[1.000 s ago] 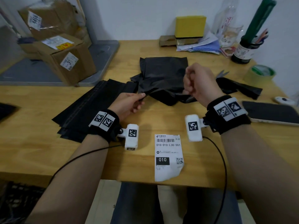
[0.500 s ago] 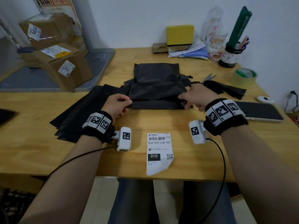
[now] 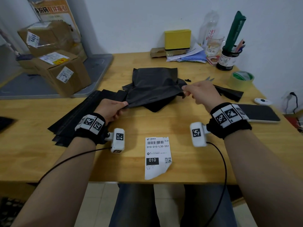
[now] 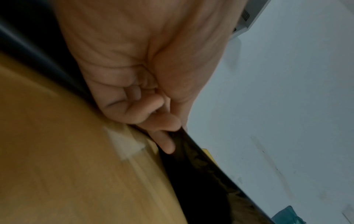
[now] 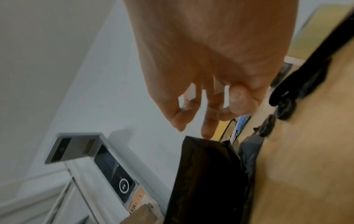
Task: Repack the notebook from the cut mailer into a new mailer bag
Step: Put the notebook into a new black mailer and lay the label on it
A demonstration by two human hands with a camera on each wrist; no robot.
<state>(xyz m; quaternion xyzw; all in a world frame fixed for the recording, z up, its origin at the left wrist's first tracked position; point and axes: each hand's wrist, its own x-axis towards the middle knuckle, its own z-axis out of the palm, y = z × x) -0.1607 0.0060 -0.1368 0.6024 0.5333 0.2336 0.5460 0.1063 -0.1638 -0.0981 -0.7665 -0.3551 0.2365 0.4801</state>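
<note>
The black mailer bag (image 3: 152, 94) lies mid-table, toward the far edge, its near edge lifted clear of the table (image 3: 49, 159). The left hand (image 3: 110, 110) pinches the left corner of that edge between thumb and curled fingers; the right hand (image 3: 201, 94) pinches the right corner. The film looks thin, limp and slick, so it is best held at the corners. The notebook is not visible, possibly inside. A shipping label (image 3: 156, 157) lies at the near edge.
</note>
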